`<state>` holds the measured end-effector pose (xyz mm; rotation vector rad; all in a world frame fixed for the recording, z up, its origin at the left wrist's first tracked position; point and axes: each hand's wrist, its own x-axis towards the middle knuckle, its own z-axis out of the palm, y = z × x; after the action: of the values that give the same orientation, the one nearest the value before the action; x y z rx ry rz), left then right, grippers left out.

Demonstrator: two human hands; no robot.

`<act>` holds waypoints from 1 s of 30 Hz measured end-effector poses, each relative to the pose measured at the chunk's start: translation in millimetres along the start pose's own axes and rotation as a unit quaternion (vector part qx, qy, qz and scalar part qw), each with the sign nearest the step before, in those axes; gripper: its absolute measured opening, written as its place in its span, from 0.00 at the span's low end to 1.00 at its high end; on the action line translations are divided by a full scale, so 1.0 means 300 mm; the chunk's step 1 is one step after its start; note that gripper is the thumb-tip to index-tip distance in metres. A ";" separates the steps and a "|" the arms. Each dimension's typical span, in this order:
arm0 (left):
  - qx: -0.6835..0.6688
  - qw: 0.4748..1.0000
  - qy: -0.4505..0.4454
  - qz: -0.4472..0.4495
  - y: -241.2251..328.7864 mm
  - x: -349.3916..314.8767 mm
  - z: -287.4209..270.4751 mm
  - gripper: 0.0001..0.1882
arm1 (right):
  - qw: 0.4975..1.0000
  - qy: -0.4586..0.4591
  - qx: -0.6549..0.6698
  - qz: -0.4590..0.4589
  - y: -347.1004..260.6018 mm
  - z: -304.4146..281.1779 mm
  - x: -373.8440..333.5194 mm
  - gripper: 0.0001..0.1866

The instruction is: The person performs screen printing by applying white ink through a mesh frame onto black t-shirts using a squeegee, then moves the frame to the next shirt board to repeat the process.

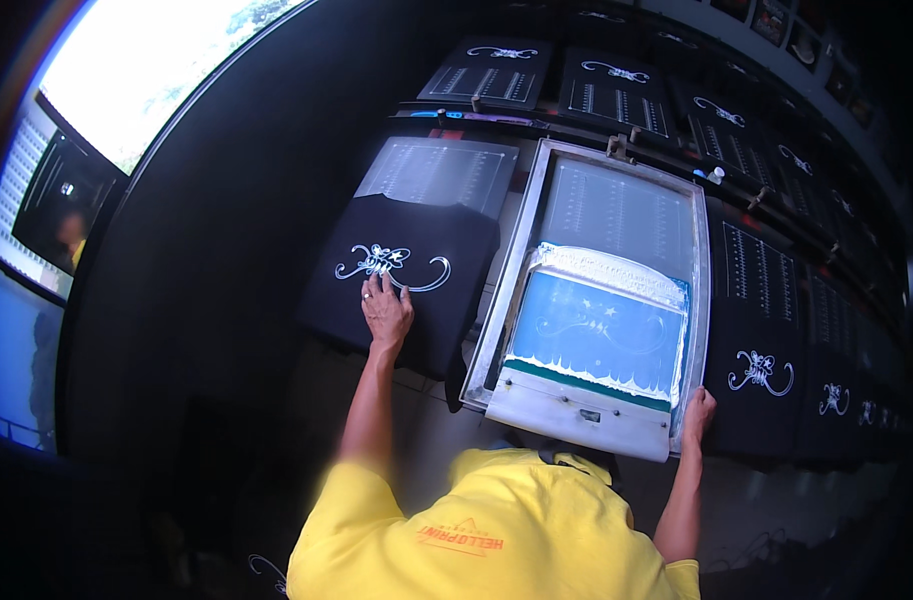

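My left hand (384,312) lies with its fingers stretched out on a black T-shirt (431,235), fingertips at the lower edge of its white scroll-and-flower print (386,262). The shirt is spread over a flat board (446,165) whose far end shows bare. To the right, my right hand (698,415) is closed round the near right corner of a metal-framed printing screen (529,225). White ink (601,268) is smeared across the blue area of its mesh. A wide metal squeegee (584,415) with a green blade rests across the screen's near end.
Another printed black shirt (761,370) lies on a board right of the screen, with several more beyond. A far row holds more printed shirts (616,75). A rail with stops (496,120) runs between the rows. A bright window (146,80) is at the upper left.
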<state>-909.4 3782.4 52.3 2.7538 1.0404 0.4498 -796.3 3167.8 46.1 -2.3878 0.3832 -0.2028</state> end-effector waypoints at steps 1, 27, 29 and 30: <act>0.067 0.998 0.009 -0.016 -0.063 0.035 0.018 0.32 | 1.000 0.000 0.005 -0.008 -0.004 0.011 0.009 0.22; -0.145 0.984 0.013 0.104 0.039 -0.121 -0.049 0.18 | 0.998 -0.005 0.019 0.057 0.001 -0.076 0.004 0.22; -0.195 0.976 -0.003 0.099 0.143 -0.242 -0.093 0.13 | 0.998 0.006 0.020 0.063 0.003 -0.079 -0.004 0.23; -0.252 0.963 -0.054 0.074 0.188 -0.292 -0.106 0.11 | 0.998 0.017 0.030 0.053 0.035 -0.066 0.001 0.23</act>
<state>-947.6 3683.5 77.2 2.3697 0.5904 0.4983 -803.2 3147.9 53.7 -2.3005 0.5104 -0.2045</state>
